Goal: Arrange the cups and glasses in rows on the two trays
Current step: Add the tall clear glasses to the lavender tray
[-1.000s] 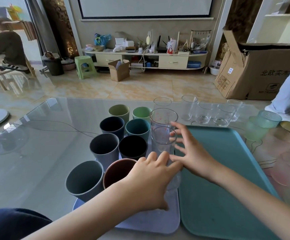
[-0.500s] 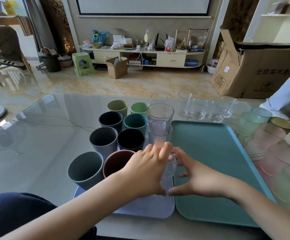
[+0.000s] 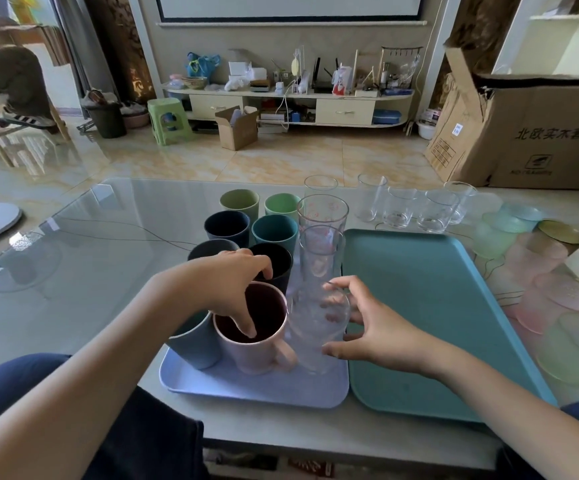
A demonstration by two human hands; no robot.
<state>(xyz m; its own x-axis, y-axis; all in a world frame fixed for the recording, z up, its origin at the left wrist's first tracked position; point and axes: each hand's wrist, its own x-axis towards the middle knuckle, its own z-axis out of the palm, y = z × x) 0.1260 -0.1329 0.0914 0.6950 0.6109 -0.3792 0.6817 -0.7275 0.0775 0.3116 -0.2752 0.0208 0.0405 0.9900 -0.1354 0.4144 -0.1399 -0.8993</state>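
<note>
— So, the right hand [image 3: 374, 327] first: how is it set?

— Fingers and thumb are curled round a clear glass [image 3: 315, 327], which stands at the near right of the lilac tray [image 3: 253, 389], closest in a line of glasses. The glass looks upright, its base on the tray or just above; I cannot tell which.

— And the left hand [image 3: 229, 285]?

— Its fingers dip into the pink mug [image 3: 253, 337], pinching the rim; the mug is touching the glass.

— What would make this step go well?

— I'd steady the mug so the glass settles without knocking it, keep the glass vertical, and line it up with the printed glass [image 3: 321, 254] behind. Let go only once the base sits flat.

— What's left?

— The teal tray [image 3: 437, 306] is bare, with clear tumblers [image 3: 416, 209] beyond it and frosted glasses [image 3: 509, 230] on the glass table [image 3: 108, 237] to its right, so much remains, I'd judge.
</note>
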